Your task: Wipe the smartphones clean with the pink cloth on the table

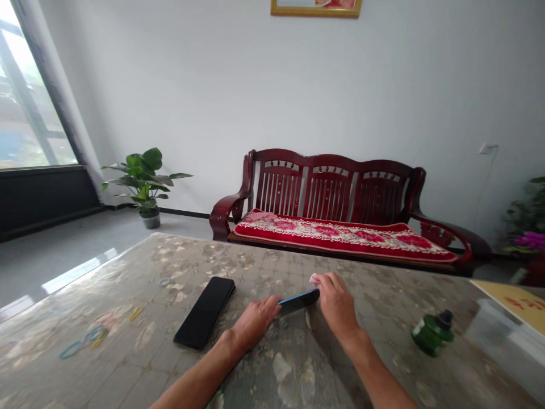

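Note:
Above the middle of the table I hold a thin dark phone (298, 302) with a blue edge, tilted up so that I see it nearly edge-on. My left hand (256, 319) grips its left end between thumb and fingers. At the right end is my right hand (337, 302), its fingers pinched on a small pale pink cloth or tissue (314, 279). Most of the cloth is hidden by the fingers, and whether it touches the phone I cannot tell. A second black phone (205, 312) lies flat on the table, left of my left hand.
Several coloured elastic bands (96, 335) lie on the patterned tablecloth (140, 375) at left. To the right stand a green bottle (433, 334) with a black top and a clear plastic box (502, 335). Beyond the table are a dark red wooden bench (327, 187) and a potted plant (149, 176).

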`<state>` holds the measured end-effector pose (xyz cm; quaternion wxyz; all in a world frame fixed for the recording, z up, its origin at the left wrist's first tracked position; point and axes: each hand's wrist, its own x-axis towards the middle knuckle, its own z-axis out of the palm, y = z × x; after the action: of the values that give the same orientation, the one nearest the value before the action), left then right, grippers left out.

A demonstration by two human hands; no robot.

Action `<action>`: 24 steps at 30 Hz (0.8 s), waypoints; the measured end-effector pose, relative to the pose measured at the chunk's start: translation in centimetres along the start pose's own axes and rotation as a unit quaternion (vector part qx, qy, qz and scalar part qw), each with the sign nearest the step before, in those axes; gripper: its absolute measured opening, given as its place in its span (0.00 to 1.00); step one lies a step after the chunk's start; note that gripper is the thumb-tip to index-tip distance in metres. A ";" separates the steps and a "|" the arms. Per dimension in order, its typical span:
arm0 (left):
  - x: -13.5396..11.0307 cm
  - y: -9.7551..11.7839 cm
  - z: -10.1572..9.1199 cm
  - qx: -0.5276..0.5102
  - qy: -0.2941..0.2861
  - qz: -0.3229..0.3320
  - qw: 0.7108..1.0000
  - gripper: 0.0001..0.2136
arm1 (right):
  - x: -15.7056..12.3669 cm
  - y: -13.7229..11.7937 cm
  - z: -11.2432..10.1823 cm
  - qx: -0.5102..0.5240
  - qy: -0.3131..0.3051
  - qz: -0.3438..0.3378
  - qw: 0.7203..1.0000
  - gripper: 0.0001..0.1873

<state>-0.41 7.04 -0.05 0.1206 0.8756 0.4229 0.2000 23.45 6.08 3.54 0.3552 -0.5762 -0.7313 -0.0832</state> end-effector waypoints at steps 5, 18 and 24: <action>-0.2 0.3 0.0 -0.013 0.001 -0.001 1.000 0.11 | -2.3 -1.0 -0.2 -0.011 0.001 -0.037 0.999 0.11; 0.2 0.4 -0.9 0.051 -0.027 0.010 0.998 0.07 | -2.8 -5.4 1.7 0.036 0.005 -0.095 0.995 0.11; 0.2 0.2 -0.6 0.051 -0.022 0.002 0.998 0.08 | -3.5 -1.0 -0.2 -0.033 0.060 -0.053 0.996 0.13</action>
<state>-0.39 7.14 0.60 0.0846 0.8857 0.4280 0.1586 22.88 2.88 1.81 0.3741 -0.5419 -0.7353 -0.1603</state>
